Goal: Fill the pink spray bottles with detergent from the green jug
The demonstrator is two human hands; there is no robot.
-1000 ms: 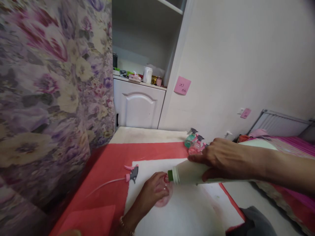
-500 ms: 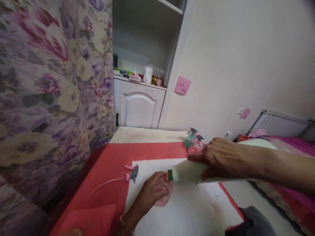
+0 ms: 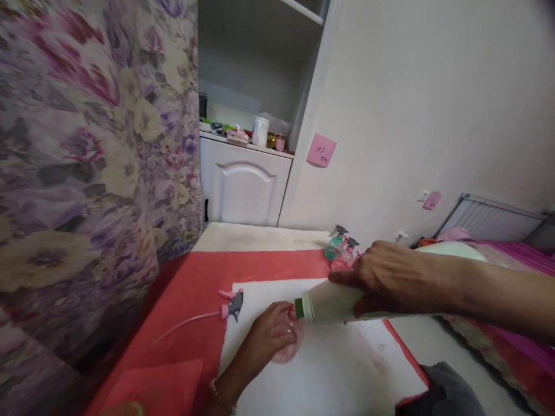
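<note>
My left hand [image 3: 273,332] is closed around a clear pink spray bottle [image 3: 291,348] without its top, standing on a white sheet [image 3: 329,370]. My right hand [image 3: 381,277] grips a large pale green bottle [image 3: 332,301], tipped nearly level. Its green mouth [image 3: 299,308] meets the neck of the pink bottle. Whether liquid is running between them I cannot make out. Left of my left hand lies a spray trigger head [image 3: 234,306], grey and pink, with its thin tube [image 3: 186,320] stretching over the red cloth.
Behind my right hand stand a green spray bottle [image 3: 333,245] and a pink spray bottle [image 3: 346,257]. A red cloth [image 3: 264,264] covers much of the table. Floral curtain [image 3: 95,173] hangs at left; a white cabinet [image 3: 245,182] is behind. Dark grey fabric [image 3: 451,390] lies at lower right.
Hardly anything differs. Both hands hold the same bottles in nearly the same place, with the large bottle's mouth still at the pink bottle's neck.
</note>
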